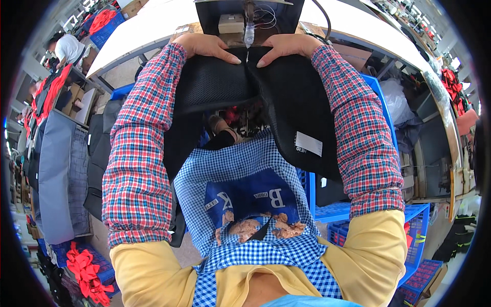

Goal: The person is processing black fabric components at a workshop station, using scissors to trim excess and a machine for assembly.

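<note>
The person's left hand (208, 48) and right hand (287, 47) grip the black fabric (302, 102) at the sewing machine (249, 36). A blue crate (108, 34) at upper left holds red cloth (102, 20); the fabric bears a white label (310, 144).

Up to the bare hands (207, 46), oversleeves (138, 148) in red, white and blue plaid are worn, gathered at the ends. A yellow top (143, 271) is covered by a blue-and-white gingham apron (192, 215), whose dark blue panel (245, 187) is marked with white lettering and brown shapes (289, 229).
</note>
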A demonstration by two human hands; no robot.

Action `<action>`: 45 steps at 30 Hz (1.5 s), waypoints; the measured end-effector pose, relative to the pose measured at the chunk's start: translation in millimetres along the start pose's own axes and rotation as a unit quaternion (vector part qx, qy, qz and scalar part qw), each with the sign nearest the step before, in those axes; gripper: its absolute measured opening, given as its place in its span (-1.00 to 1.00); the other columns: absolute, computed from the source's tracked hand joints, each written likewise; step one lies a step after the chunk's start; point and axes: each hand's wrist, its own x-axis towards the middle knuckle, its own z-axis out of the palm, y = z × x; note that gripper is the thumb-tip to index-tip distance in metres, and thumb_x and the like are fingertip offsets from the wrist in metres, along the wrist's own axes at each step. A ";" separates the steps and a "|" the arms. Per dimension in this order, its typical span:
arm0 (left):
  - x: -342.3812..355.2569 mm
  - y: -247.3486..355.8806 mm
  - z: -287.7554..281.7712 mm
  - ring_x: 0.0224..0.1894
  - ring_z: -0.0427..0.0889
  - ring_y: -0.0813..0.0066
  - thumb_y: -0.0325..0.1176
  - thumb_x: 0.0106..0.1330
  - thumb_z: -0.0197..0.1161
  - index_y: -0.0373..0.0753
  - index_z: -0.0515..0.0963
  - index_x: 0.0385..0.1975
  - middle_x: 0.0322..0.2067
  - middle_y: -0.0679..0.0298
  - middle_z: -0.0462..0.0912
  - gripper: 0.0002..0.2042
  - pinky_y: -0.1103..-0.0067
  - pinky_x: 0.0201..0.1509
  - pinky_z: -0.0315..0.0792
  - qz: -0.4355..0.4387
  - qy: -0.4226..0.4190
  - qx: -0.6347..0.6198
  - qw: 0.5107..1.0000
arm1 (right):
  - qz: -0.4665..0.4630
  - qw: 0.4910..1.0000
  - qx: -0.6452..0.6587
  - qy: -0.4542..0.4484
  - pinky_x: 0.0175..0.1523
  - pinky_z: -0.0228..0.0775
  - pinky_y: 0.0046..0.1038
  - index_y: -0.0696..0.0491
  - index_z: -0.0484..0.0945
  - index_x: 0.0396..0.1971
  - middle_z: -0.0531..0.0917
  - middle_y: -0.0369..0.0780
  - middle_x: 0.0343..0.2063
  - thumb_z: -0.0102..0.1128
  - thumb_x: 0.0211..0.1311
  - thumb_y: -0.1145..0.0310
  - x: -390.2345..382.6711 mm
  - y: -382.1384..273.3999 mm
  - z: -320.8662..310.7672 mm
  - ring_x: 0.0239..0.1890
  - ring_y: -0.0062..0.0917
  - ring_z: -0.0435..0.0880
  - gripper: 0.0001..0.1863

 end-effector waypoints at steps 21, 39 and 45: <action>1.3 -4.0 -10.7 -0.19 0.67 0.30 0.12 0.16 0.31 -0.23 0.59 -0.02 -0.18 0.18 0.66 -0.44 0.56 0.00 0.53 0.037 0.023 -0.028 0.999 | -0.007 1.000 -0.001 0.007 -0.08 0.47 -0.53 0.23 0.54 -0.05 0.64 -0.15 -0.24 0.39 -0.04 -0.05 17.6 16.6 -8.3 -0.24 -0.46 0.64 -0.31; 4.7 -2.0 -12.9 -0.23 0.69 0.30 0.08 0.19 0.30 -0.24 0.60 -0.04 -0.20 0.17 0.68 -0.48 0.56 -0.03 0.55 0.034 0.044 -0.013 0.998 | -0.030 0.997 -0.025 0.065 -0.17 0.50 -0.55 0.20 0.60 -0.20 0.67 -0.22 -0.40 0.36 0.01 -0.05 23.1 28.7 -6.0 -0.39 -0.50 0.66 -0.41; 3.4 -3.4 -14.4 -0.16 0.66 0.26 0.16 0.11 0.32 -0.22 0.61 -0.04 -0.15 0.18 0.66 -0.41 0.53 0.07 0.48 0.038 0.040 -0.012 0.998 | 0.005 0.999 -0.040 0.002 -0.05 0.47 -0.52 0.22 0.56 -0.03 0.66 -0.13 -0.24 0.36 -0.01 -0.07 19.5 19.4 -8.8 -0.26 -0.46 0.66 -0.31</action>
